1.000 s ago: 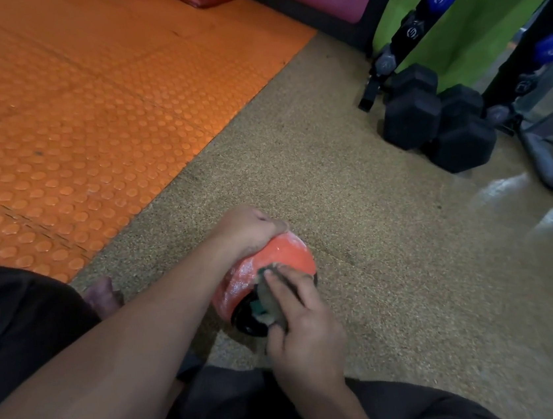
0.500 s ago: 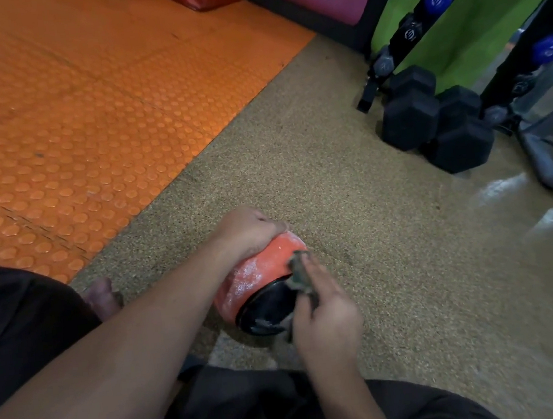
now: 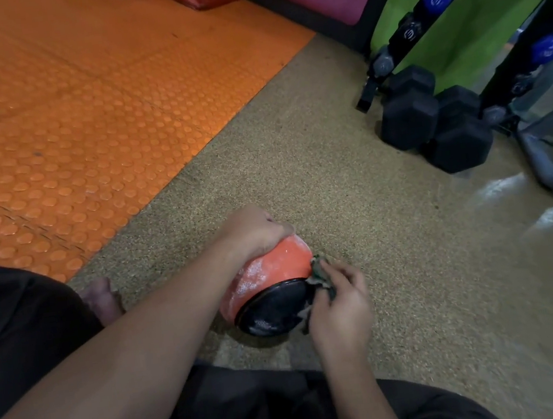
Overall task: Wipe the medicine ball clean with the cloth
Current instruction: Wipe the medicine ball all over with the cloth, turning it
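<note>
Under the left hand: the medicine ball sits on the speckled floor, orange with a black panel facing the camera and whitish wet streaks on both colours.
Left hand: curled over the top far side of the ball, gripping it to steady it.
Right hand: just right of the ball, fingers pinching a dark green cloth against the ball's right edge where orange meets black.
Step in hand: wiping is under way, judged mid-task, since streaks remain on the panel.
Next move calls for: dragging the cloth across the black panel while the left hand holds firm, or turns the ball to expose unwiped skin.
Far right of both hands: black hex dumbbells, well apart.
</note>
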Tool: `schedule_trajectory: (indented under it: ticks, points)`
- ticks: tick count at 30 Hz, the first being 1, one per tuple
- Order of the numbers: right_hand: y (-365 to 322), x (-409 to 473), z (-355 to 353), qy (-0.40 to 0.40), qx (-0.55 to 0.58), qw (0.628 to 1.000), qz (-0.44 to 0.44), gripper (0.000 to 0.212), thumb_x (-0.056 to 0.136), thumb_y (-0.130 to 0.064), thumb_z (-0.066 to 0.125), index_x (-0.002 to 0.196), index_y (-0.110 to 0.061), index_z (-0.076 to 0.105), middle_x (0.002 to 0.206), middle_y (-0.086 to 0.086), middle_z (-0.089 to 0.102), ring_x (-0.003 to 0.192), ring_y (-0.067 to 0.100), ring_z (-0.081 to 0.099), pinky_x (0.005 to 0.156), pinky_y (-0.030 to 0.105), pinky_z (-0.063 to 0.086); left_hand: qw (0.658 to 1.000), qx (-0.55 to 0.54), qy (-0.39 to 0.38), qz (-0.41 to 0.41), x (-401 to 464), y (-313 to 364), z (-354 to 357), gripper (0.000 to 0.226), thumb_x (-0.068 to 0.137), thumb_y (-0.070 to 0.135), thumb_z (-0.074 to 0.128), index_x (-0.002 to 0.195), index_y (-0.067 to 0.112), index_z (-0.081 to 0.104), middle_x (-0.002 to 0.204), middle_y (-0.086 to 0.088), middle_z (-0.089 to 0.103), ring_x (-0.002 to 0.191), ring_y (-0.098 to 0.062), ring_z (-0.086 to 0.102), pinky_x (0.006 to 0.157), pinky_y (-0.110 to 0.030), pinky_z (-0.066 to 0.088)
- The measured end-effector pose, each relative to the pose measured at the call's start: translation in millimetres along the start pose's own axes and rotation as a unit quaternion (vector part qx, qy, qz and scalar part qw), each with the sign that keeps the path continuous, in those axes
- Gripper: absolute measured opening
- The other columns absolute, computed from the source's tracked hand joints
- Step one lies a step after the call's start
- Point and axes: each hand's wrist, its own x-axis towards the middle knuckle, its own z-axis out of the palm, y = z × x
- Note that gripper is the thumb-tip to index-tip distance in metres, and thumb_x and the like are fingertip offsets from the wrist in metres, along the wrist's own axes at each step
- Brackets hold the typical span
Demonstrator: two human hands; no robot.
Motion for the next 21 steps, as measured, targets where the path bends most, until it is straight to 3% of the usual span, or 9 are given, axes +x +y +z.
schedule_trajectory:
  ticks: [3, 6, 8, 11, 13, 17, 19, 21]
  points:
    - [-22.0, -27.3, 11.3, -0.001, -0.025, 0.994, -0.106, 0.059, 0.082, -0.016, 0.053, 0.138, -0.028, 0.066, 0.131, -0.008, 0.059, 0.107, 0.013, 0.064, 0.087, 0.028, 0.054, 1.0, 0.006, -0.014, -0.009, 4.7, 4.4, -3.0, 0.046, 0.079, 0.065, 0.077, 0.094, 0.022, 0.083, 0.092, 0.003, 0.079, 0.081, -0.02, 0.071, 0.09, -0.038, 0.059]
    - [-25.6, -36.0, 12.6, -0.057, -0.101, 0.963, -0.244, 0.072, 0.068, -0.019, 0.06, 0.139, -0.029, 0.064, 0.137, -0.008, 0.057, 0.103, 0.018, 0.068, 0.078, 0.032, 0.06, 1.0, 0.003, -0.019, -0.021, 12.2, 5.3, -4.0, 0.045, 0.077, 0.062, 0.079, 0.091, 0.02, 0.083, 0.089, 0.002, 0.078, 0.082, -0.022, 0.072, 0.09, -0.039, 0.06]
    - [-14.0, -18.4, 7.0, -0.042, -0.097, 0.972, -0.212, 0.069, 0.073, -0.013, 0.063, 0.139, -0.033, 0.064, 0.134, -0.014, 0.057, 0.098, 0.013, 0.067, 0.078, 0.03, 0.061, 1.0, 0.004, -0.008, -0.024, 14.8, 7.4, -0.9, 0.045, 0.075, 0.063, 0.078, 0.091, 0.021, 0.083, 0.087, 0.002, 0.078, 0.081, -0.024, 0.073, 0.09, -0.041, 0.06]
    - [-1.1, 2.1, 3.8, 0.024, -0.027, 0.996, -0.079, 0.054, 0.085, -0.005, 0.062, 0.134, -0.026, 0.069, 0.122, -0.011, 0.063, 0.097, 0.014, 0.067, 0.083, 0.03, 0.059, 0.999, 0.018, -0.008, -0.025, 14.9, 13.9, 6.3, 0.044, 0.08, 0.063, 0.075, 0.095, 0.022, 0.082, 0.093, 0.001, 0.078, 0.086, -0.025, 0.072, 0.091, -0.04, 0.059]
    - [-9.6, -6.8, 5.1, 0.034, -0.067, 0.991, -0.115, 0.054, 0.081, -0.01, 0.057, 0.132, -0.024, 0.07, 0.123, -0.007, 0.064, 0.095, 0.019, 0.069, 0.077, 0.026, 0.056, 0.999, 0.042, -0.013, -0.024, 14.8, 21.1, 8.8, 0.048, 0.073, 0.065, 0.073, 0.096, 0.023, 0.082, 0.095, 0.001, 0.078, 0.086, -0.025, 0.072, 0.089, -0.038, 0.059]
    - [-27.0, -31.2, 6.6, -0.08, -0.192, 0.923, -0.323, 0.065, 0.071, -0.031, 0.05, 0.134, -0.026, 0.066, 0.139, -0.006, 0.058, 0.097, 0.021, 0.067, 0.067, 0.032, 0.06, 0.997, 0.071, -0.02, -0.033, 16.7, 32.5, 11.3, 0.058, 0.065, 0.067, 0.072, 0.103, 0.023, 0.081, 0.102, -0.001, 0.078, 0.092, -0.028, 0.072, 0.09, -0.04, 0.06]
    - [-19.6, -14.3, 2.5, -0.058, -0.19, 0.934, -0.298, 0.063, 0.071, -0.025, 0.053, 0.132, -0.028, 0.067, 0.135, -0.008, 0.06, 0.089, 0.021, 0.068, 0.064, 0.032, 0.06, 0.996, 0.081, -0.016, -0.032, 17.4, 35.1, 12.4, 0.057, 0.069, 0.065, 0.074, 0.105, 0.021, 0.081, 0.104, -0.002, 0.078, 0.096, -0.028, 0.073, 0.091, -0.041, 0.06]
    - [-8.1, 6.2, -0.8, 0.004, -0.129, 0.973, -0.193, 0.061, 0.073, -0.018, 0.058, 0.132, -0.029, 0.069, 0.132, -0.01, 0.062, 0.09, 0.02, 0.07, 0.07, 0.032, 0.061, 0.996, 0.077, -0.02, -0.029, 19.0, 35.8, 15.0, 0.045, 0.076, 0.058, 0.075, 0.096, 0.019, 0.08, 0.094, -0.001, 0.077, 0.087, -0.025, 0.073, 0.087, -0.038, 0.061]
